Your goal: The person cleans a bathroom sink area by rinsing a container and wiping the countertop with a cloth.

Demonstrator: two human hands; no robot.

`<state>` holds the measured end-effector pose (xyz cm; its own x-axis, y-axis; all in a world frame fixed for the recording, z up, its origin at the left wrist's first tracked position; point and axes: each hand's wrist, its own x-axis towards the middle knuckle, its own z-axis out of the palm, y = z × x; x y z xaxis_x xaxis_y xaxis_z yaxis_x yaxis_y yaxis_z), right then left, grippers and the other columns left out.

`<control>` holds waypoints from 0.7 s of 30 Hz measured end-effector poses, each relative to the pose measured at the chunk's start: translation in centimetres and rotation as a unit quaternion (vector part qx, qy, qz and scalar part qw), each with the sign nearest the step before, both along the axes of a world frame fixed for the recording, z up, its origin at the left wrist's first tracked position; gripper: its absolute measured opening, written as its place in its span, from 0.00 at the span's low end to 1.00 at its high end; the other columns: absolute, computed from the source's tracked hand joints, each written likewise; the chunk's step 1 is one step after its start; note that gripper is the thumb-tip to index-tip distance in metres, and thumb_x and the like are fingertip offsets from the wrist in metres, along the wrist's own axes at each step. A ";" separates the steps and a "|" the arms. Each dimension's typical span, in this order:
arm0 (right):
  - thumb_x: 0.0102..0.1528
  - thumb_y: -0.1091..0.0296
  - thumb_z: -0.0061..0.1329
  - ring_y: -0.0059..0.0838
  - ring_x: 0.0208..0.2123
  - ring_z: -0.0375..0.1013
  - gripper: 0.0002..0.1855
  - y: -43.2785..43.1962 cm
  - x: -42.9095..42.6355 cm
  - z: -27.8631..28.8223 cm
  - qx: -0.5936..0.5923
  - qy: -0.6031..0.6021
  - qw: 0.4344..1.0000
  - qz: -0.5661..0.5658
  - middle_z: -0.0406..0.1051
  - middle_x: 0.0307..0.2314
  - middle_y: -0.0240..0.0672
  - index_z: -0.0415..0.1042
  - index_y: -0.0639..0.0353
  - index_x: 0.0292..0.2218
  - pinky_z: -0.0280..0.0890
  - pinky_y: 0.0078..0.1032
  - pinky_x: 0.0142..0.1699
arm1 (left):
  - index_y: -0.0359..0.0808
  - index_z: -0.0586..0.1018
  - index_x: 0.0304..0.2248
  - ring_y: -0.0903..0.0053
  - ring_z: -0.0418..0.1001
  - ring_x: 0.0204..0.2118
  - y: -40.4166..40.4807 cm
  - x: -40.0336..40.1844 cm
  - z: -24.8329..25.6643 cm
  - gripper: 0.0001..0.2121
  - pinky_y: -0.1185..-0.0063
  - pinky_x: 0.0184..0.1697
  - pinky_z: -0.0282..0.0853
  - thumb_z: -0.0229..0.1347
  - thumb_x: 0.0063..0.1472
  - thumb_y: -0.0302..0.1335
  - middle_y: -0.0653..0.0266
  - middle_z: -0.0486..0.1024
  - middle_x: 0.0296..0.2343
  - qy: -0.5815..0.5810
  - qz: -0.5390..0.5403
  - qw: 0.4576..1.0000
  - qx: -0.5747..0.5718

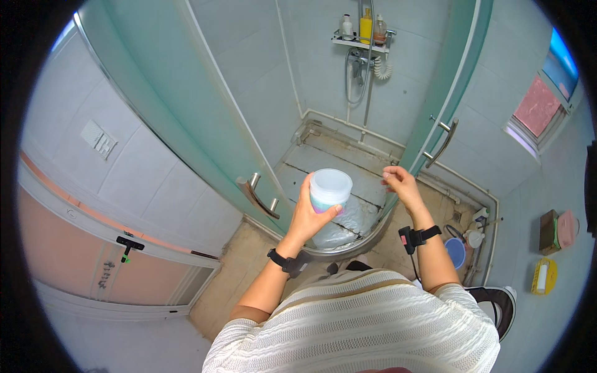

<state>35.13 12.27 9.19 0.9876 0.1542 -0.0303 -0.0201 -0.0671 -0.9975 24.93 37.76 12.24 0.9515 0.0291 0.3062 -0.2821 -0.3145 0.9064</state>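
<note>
My left hand is wrapped around a translucent plastic cup with a turquoise and purple band near its bottom. The cup's mouth faces up towards me, and I cannot tell whether anything lies inside. To the right, my right hand is raised with nothing in it, its fingers curled loosely and apart. It is near the edge of the right glass shower door. Below the cup, the shower floor looks wet over its front part.
Left of me stands another frosted glass door with a curved metal handle. A curved sill crosses in front of my feet. On the back wall, a shelf holds several bottles. A blue basin sits at the right.
</note>
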 end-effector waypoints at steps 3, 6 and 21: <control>0.51 0.64 0.49 0.19 0.30 0.70 0.14 -2.0 0.2 -0.6 -0.040 -0.011 0.998 -0.051 0.70 0.27 0.28 0.68 0.60 0.39 0.63 0.18 0.31 | 0.31 0.51 0.53 0.64 0.63 0.50 0.8 -0.6 -0.6 0.42 0.72 0.51 0.58 0.63 0.44 0.34 0.49 0.62 0.46 0.005 0.020 1.000 -0.006; 0.51 0.64 0.49 0.19 0.29 0.70 0.17 -3.7 -0.2 -0.7 -0.006 -0.005 0.992 -0.127 0.70 0.27 0.28 0.67 0.60 0.42 0.63 0.18 0.30 | 0.30 0.51 0.53 0.64 0.63 0.49 1.4 -1.4 -0.4 0.41 0.72 0.51 0.59 0.63 0.44 0.34 0.49 0.63 0.46 -0.002 0.028 0.999 0.021; 0.52 0.62 0.48 0.18 0.30 0.71 0.15 -4.7 -2.0 -0.1 0.022 0.046 0.995 -0.081 0.69 0.29 0.26 0.68 0.57 0.40 0.63 0.17 0.31 | 0.29 0.54 0.52 0.68 0.64 0.48 1.2 1.4 -0.5 0.39 0.74 0.50 0.60 0.62 0.46 0.37 0.52 0.64 0.45 -0.010 0.041 0.999 -0.018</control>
<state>33.17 7.60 9.07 0.9929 -0.0047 -0.1188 -0.1188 -0.0114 -0.9928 26.29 38.94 11.74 0.9389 0.1191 0.3230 -0.2752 -0.3040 0.9121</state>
